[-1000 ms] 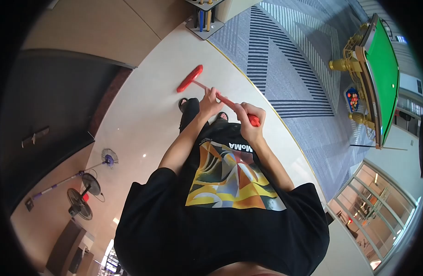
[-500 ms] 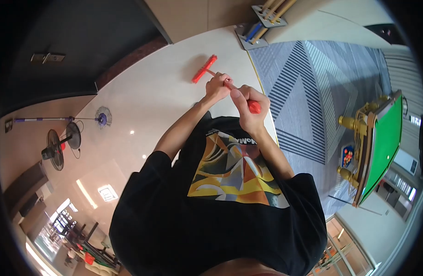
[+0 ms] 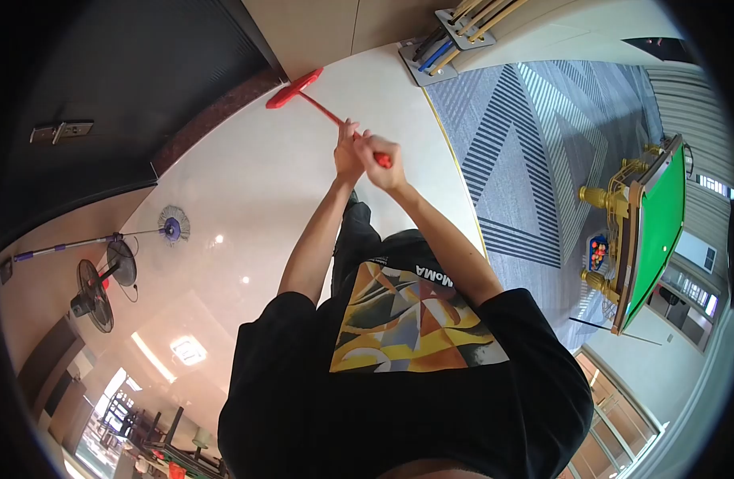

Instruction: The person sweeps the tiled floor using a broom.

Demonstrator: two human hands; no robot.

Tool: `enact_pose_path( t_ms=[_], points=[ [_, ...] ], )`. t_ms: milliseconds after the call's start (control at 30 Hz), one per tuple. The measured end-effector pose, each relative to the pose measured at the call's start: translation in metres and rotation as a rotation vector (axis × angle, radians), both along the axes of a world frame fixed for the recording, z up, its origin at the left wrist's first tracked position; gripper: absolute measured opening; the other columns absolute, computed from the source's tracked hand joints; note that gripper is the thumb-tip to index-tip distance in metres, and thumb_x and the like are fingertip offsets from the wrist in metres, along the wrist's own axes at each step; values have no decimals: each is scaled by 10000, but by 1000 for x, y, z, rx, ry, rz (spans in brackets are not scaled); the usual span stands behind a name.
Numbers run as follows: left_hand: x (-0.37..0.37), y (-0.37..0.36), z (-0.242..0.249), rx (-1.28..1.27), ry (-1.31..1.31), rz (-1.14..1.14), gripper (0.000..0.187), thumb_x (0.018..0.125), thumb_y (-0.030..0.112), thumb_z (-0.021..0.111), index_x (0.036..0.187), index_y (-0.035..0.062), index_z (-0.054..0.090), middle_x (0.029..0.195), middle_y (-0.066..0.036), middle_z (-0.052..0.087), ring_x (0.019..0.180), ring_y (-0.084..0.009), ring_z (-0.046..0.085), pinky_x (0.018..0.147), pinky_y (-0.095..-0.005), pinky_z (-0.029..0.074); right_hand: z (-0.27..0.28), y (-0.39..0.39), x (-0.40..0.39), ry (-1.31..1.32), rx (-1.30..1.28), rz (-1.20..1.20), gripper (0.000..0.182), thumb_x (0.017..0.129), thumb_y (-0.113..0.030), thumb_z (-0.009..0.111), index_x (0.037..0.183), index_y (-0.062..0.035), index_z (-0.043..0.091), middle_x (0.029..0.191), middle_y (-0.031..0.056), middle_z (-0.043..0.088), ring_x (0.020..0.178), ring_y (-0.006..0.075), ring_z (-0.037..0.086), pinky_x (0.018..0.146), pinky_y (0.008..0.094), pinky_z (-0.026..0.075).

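Observation:
A red broom reaches from my hands toward the upper left, its wide head at the floor's edge near the base of the dark door and the beige wall panel. My left hand is wrapped round the handle on the side closer to the head. Right beside it, my right hand is closed on the upper handle, whose red end shows by the fingers. That hand is slightly blurred. Both arms are stretched forward.
A dark door stands at the upper left. A mop and a black fan are at the left. A cue rack stands ahead, by the patterned carpet. A green pool table is at the right.
The broom head has moved forward and left, up to the floor's edge by the door. Both hands have gone forward and left with the handle, the arms straightening.

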State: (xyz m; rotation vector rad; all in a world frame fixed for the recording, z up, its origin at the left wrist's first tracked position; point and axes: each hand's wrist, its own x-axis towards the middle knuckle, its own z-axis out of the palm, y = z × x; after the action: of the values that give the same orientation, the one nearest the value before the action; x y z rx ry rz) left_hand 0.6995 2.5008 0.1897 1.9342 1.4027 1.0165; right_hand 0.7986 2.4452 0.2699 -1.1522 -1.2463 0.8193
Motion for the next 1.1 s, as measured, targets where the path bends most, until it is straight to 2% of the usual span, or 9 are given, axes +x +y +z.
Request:
enact_pose_path(
  t_ms=[33,67,300,467,700,733,767,967,1100],
  points=[
    [-5,-4,-5,128,26,-12,354,893,325,610,1111,68,502,1211,-228,555,1070,-399,570,769,-440,532,1,-6,-2,-26,7,42,168,861,10,591,699,46,567,670,103,554,614,144,492,576,296,396],
    [-10,-11,-9,-1,84,-36,381,908,319,582,1166,68,457,1281,-271,496,1143,-437,522,853,-453,509,3,-17,-4,4,-16,65,140,839,11,602,707,48,574,663,117,552,621,173,518,593,304,411],
    [-1,-81,-15,19,-51,-161,349,889,228,604,1160,46,480,1260,-283,502,1171,-452,487,941,-448,452,14,-98,8,-49,45,43,152,775,25,611,651,29,524,637,139,520,604,303,522,582,355,428],
    [40,-143,-19,26,-33,-226,402,799,152,673,1162,81,515,1236,-182,550,1130,-353,543,917,-393,474,31,-171,47,-18,4,-149,233,814,-2,618,614,36,505,571,120,493,479,188,438,491,319,362],
    [107,-274,-31,-231,118,-409,393,787,103,651,1163,99,539,1186,-107,579,1106,-298,566,896,-368,479,46,-325,117,-14,-114,-280,295,852,-21,624,600,34,481,538,102,438,464,147,385,465,303,312],
    [115,-294,-37,-77,45,-420,418,742,109,703,1130,83,550,936,-90,605,877,-243,605,793,-346,496,48,-347,125,-24,-115,-297,300,858,-18,623,596,35,486,533,92,432,466,134,380,463,295,302],
    [121,-313,-41,18,23,-457,398,746,86,691,1122,89,560,975,-84,605,871,-242,613,788,-343,496,53,-370,129,-17,-113,-307,300,858,-18,623,596,35,486,533,92,432,466,134,380,463,295,302],
    [159,-383,-8,-403,75,-634,288,791,38,599,1076,76,610,1023,-109,605,917,-250,612,799,-330,492,95,-447,168,21,-166,-371,305,859,-21,630,583,29,512,523,72,469,463,111,406,459,287,306],
    [226,-392,-33,-238,-8,-619,226,818,46,552,1022,68,648,971,-120,619,926,-274,605,806,-345,485,80,-453,224,31,-158,-440,350,867,-52,657,560,10,502,501,40,472,472,66,378,450,266,294]
  ],
)
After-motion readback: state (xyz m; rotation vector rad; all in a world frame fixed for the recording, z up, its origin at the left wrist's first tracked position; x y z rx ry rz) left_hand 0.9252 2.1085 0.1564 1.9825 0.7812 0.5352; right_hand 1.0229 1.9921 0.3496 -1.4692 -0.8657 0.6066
